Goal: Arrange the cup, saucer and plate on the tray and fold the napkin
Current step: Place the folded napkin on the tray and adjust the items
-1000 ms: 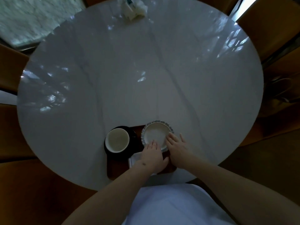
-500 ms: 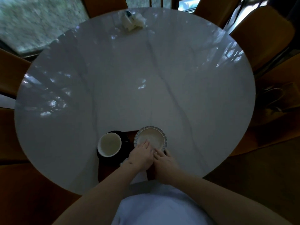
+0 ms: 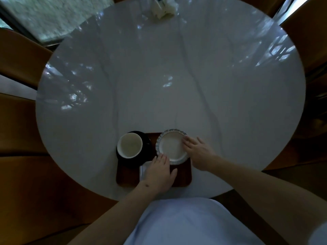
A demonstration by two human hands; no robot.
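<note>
A dark wooden tray lies at the near edge of the round table. On its left stands a white cup on a black saucer. A white plate with a fluted rim sits on the tray's right half. My right hand rests against the plate's right rim with fingers spread. My left hand lies flat on the white napkin, of which only a corner shows; its fingertips touch the plate's near rim.
The round white marble table stretches away beyond the tray. A small white and blue object stands at the far edge. Brown chairs ring the table. My pale clothing is just below the near edge.
My right hand moved from beside the left hand at the plate's near edge out to its right rim. The left hand stayed on the napkin. The camera view shifted.
</note>
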